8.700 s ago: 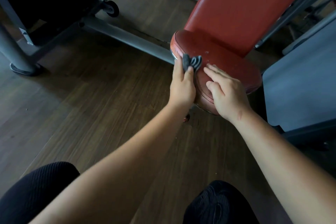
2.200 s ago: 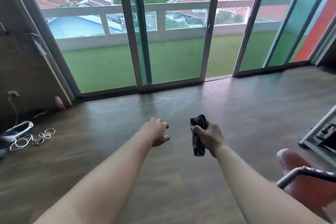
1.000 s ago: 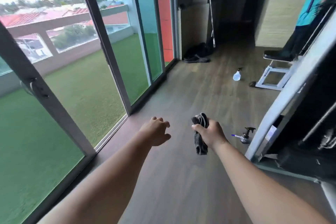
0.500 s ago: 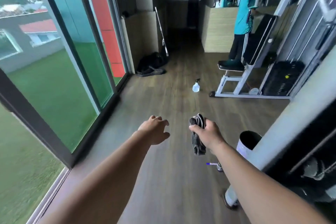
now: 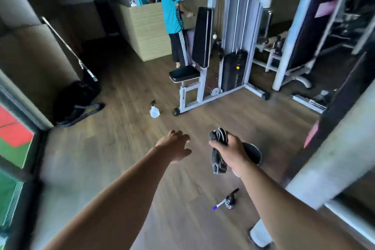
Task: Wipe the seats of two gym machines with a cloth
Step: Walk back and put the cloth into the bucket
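My right hand grips a folded dark grey cloth, held upright in front of me above the wooden floor. My left hand hovers beside it, empty, with loosely curled fingers. Ahead stands a white-framed gym machine with a black seat and a tall black back pad. The seat lies well beyond both hands.
A clear spray bottle stands on the floor before the machine. A small dark spray bottle and a blue pen lie near my right arm. A grey machine post rises at right. A person in a teal shirt stands behind the seat.
The view has swung right, away from the glass doors, bringing the black-seated machine closer and more central. My hands keep the same pose, the right one still holding the cloth.
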